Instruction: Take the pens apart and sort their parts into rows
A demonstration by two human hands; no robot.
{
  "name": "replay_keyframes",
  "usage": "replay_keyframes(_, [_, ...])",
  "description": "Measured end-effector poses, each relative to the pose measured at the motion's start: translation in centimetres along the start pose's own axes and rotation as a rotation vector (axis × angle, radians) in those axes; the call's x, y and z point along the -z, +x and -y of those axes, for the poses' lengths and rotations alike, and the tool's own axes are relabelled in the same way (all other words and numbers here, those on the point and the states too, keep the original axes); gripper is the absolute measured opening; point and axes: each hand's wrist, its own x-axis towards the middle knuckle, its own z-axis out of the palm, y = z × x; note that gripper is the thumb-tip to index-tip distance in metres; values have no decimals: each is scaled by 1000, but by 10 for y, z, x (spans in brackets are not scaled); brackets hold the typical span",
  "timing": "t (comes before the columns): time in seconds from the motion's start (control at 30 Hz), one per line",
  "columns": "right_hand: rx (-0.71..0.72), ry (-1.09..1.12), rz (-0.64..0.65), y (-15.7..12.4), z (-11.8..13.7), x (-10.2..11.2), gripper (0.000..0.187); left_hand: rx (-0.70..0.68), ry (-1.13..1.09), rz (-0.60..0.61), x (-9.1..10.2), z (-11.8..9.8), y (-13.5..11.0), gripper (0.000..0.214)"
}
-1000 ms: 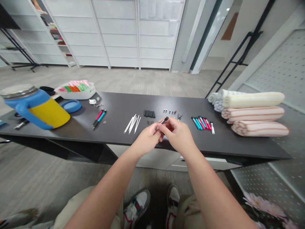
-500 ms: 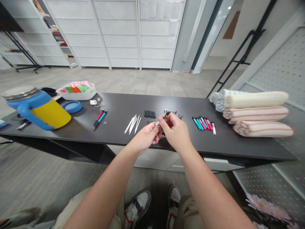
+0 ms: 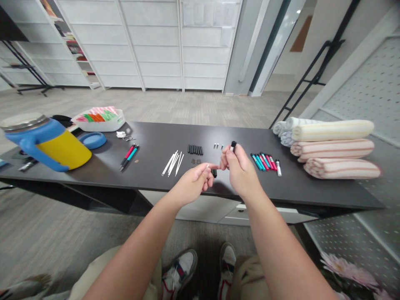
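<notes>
My right hand (image 3: 239,166) is closed around an upright pen barrel (image 3: 233,146) with a black end on top; most of it is hidden by the fingers. My left hand (image 3: 196,179) holds nothing that I can see. Its index finger stretches toward the right hand's fingertips, while the other fingers curl loosely. A small black piece (image 3: 214,172) shows just behind the left fingers. Beyond the hands lie a row of black grips (image 3: 195,149), a cluster of small springs (image 3: 196,161) and several small metallic tips (image 3: 216,146). White pen refills (image 3: 173,163) lie to the left.
Pink, teal and white pen barrels (image 3: 264,161) lie in a row at right, before rolled towels (image 3: 337,148). Two whole pens (image 3: 129,157) lie at left, near a blue-and-yellow jug (image 3: 59,146), a blue lid (image 3: 93,140) and a white basket (image 3: 115,123) on the dark tabletop (image 3: 156,137).
My hands have moved apart slightly. The pen barrel, earlier slanted between both hands, is now upright in my right hand, which shifted right. The left hand has let go of it.
</notes>
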Motion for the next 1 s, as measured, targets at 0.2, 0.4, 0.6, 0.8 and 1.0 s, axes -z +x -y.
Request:
replay_keyframes(0.2, [-141, -366, 190, -23, 3, 7, 31, -141, 430, -86, -9, 6, -6, 52])
replay_keyframes(0.4, [-255, -197, 233, -30, -5, 7, 29, -244, 564, -81, -14, 19, -7, 66])
replay_keyframes(0.6, [-255, -21, 223, -31, -5, 2, 26, -241, 614, -79, -11, 19, -11, 69])
replay_keyframes(0.8, [-233, -167, 26, -26, -4, 24, 31, -178, 462, -63, -8, 12, -12, 44])
replay_keyframes(1.0, [-201, -843, -92, -15, -27, 61, 22, -102, 149, -141, -10, 12, -12, 18])
